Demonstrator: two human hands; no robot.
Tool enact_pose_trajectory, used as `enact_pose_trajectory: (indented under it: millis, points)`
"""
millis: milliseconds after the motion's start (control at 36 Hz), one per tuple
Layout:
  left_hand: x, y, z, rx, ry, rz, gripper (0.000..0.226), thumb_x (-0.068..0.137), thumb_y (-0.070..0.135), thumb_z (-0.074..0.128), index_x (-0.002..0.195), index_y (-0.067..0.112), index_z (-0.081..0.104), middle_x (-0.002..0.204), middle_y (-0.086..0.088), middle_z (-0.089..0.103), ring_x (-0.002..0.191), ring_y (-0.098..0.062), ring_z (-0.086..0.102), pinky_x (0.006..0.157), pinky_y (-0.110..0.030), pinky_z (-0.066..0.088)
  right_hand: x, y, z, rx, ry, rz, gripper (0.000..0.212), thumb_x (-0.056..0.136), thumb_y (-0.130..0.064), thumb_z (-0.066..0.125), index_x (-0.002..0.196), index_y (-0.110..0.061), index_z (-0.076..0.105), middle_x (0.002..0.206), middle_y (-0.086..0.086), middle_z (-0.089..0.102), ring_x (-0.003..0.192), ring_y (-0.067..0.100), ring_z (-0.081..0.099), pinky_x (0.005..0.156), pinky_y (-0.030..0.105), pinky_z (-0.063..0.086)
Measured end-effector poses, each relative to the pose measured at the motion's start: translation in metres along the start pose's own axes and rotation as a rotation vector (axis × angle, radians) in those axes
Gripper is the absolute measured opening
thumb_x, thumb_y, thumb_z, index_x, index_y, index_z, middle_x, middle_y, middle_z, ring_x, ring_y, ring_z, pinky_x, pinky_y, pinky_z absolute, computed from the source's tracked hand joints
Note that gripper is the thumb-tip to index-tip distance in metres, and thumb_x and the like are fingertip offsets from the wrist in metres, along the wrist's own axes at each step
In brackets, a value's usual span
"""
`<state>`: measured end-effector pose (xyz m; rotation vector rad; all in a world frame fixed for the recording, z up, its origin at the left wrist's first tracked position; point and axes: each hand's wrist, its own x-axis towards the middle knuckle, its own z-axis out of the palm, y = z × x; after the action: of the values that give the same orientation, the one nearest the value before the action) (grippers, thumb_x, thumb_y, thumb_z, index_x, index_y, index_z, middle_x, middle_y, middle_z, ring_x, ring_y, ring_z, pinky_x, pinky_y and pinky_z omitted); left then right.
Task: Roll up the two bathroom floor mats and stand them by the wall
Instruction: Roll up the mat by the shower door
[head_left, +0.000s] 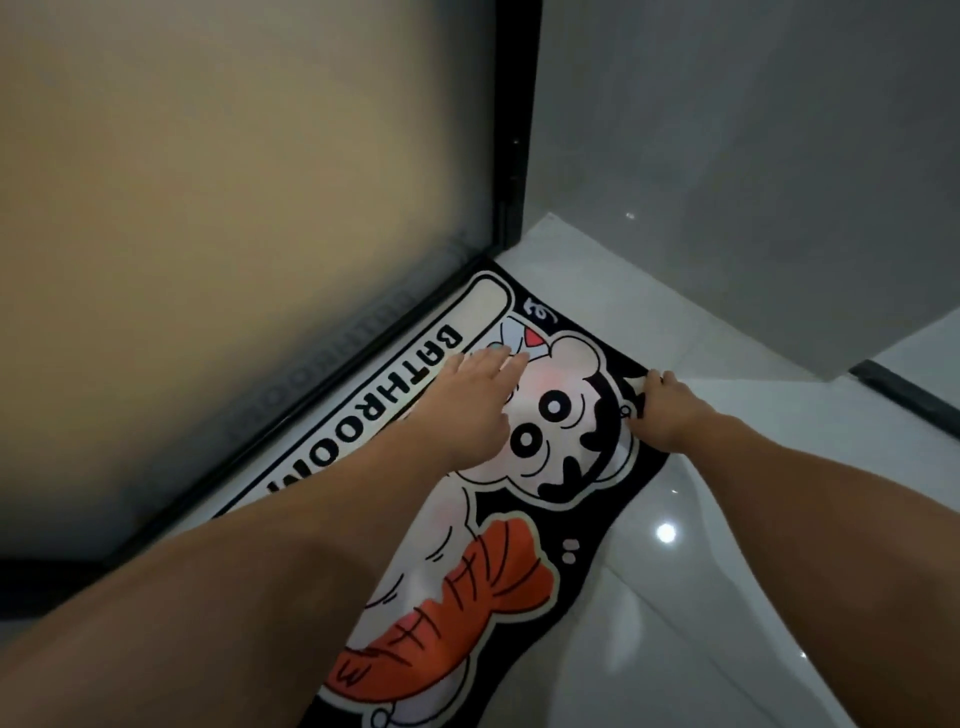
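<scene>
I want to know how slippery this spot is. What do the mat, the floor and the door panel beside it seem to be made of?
Mat: looks like soft printed fabric, matte; its edge bends under the right hand.
Floor: glossy pale tile, probably ceramic; it mirrors light spots and shows a seam.
Door panel: seemingly frosted glass in a black frame.
</scene>
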<state>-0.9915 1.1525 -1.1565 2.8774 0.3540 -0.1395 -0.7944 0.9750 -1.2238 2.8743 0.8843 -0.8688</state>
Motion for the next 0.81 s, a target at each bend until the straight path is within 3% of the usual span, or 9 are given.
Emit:
enact_pose_trajectory:
  millis: [111, 167, 250, 361, 444, 556, 639, 722, 806]
  points:
    - [-0.001, 0.002, 0.004, 0.011, 0.027, 0.007, 0.071, 0.085, 0.016, 0.050, 0.147, 0.016, 0.016, 0.154, -0.007, 0.022, 0.140, -0.020, 0.016, 0.115, -0.038, 0.009, 0.011, 0.016, 0.006, 0.057, -0.004, -0.008, 0.079, 0.087, -0.033, 0.055, 0.143, 0.001, 0.011, 0.146, 0.023, 0.024, 0.130, 0.038, 0.028, 0.106, 0.048, 0.031]
    - [-0.001, 0.002, 0.007, 0.007, 0.008, -0.005, 0.071, 0.085, 0.015, 0.049, 0.147, 0.017, 0.015, 0.154, -0.005, 0.021, 0.140, -0.019, 0.015, 0.116, -0.039, 0.009, 0.016, 0.023, 0.008, 0.084, -0.002, -0.027, 0.080, 0.085, -0.034, 0.058, 0.142, 0.000, 0.013, 0.142, 0.022, 0.031, 0.127, 0.038, 0.033, 0.103, 0.046, 0.034]
    - [0.000, -0.002, 0.011, -0.004, -0.023, -0.058, 0.073, 0.085, 0.014, 0.049, 0.147, 0.019, 0.013, 0.155, -0.004, 0.019, 0.141, -0.018, 0.013, 0.117, -0.039, 0.008, 0.020, 0.027, 0.011, 0.141, 0.095, -0.057, 0.058, 0.081, -0.029, 0.062, 0.124, -0.002, 0.036, 0.119, 0.024, 0.049, 0.106, 0.038, 0.048, 0.079, 0.040, 0.043]
    - [-0.002, -0.005, 0.011, -0.027, 0.003, -0.076, 0.072, 0.082, 0.010, 0.049, 0.146, 0.017, 0.018, 0.153, -0.006, 0.025, 0.140, -0.020, 0.017, 0.115, -0.041, 0.012, 0.025, 0.014, 0.002, 0.257, 0.182, -0.062, 0.029, 0.078, -0.021, 0.064, 0.097, -0.002, 0.053, 0.095, 0.017, 0.062, 0.080, 0.030, 0.056, 0.058, 0.030, 0.041]
    - [-0.003, -0.003, 0.009, -0.021, 0.010, -0.055, 0.070, 0.082, 0.010, 0.049, 0.146, 0.016, 0.021, 0.151, -0.006, 0.028, 0.139, -0.020, 0.019, 0.115, -0.035, 0.012, 0.024, -0.001, -0.003, 0.267, 0.141, -0.050, 0.016, 0.073, -0.013, 0.061, 0.077, -0.005, 0.048, 0.083, 0.015, 0.057, 0.065, 0.022, 0.049, 0.046, 0.026, 0.033]
    - [-0.003, -0.002, 0.005, -0.027, 0.019, -0.029, 0.069, 0.081, 0.008, 0.049, 0.145, 0.016, 0.023, 0.150, -0.005, 0.030, 0.137, -0.020, 0.022, 0.114, -0.033, 0.013, 0.017, -0.017, 0.000, 0.310, 0.091, -0.023, 0.025, 0.078, -0.006, 0.057, 0.096, -0.007, 0.038, 0.080, 0.011, 0.048, 0.071, 0.026, 0.050, 0.056, 0.031, 0.039]
    - [-0.003, -0.003, 0.000, -0.022, 0.028, -0.030, 0.068, 0.081, 0.008, 0.049, 0.144, 0.017, 0.024, 0.149, -0.004, 0.031, 0.136, -0.021, 0.023, 0.114, -0.034, 0.013, 0.010, -0.023, -0.002, 0.173, 0.101, -0.095, 0.021, 0.082, -0.003, 0.052, 0.098, -0.007, 0.038, 0.085, 0.014, 0.052, 0.072, 0.027, 0.049, 0.059, 0.033, 0.038]
    - [-0.004, -0.005, -0.006, 0.003, 0.047, 0.005, 0.067, 0.082, 0.011, 0.050, 0.144, 0.017, 0.025, 0.149, -0.005, 0.031, 0.136, -0.021, 0.023, 0.114, -0.035, 0.013, -0.001, -0.028, -0.015, -0.048, 0.216, -0.177, 0.016, 0.081, -0.003, 0.048, 0.095, -0.006, 0.041, 0.090, 0.016, 0.056, 0.068, 0.027, 0.046, 0.057, 0.034, 0.035]
    - [-0.004, -0.007, -0.015, -0.001, 0.084, 0.035, 0.066, 0.083, 0.014, 0.051, 0.143, 0.014, 0.025, 0.149, -0.007, 0.031, 0.136, -0.021, 0.023, 0.113, -0.034, 0.014, -0.019, -0.034, -0.033, -0.246, 0.366, -0.280, 0.034, 0.080, -0.005, 0.047, 0.114, -0.006, 0.042, 0.088, 0.013, 0.052, 0.070, 0.030, 0.050, 0.055, 0.034, 0.034]
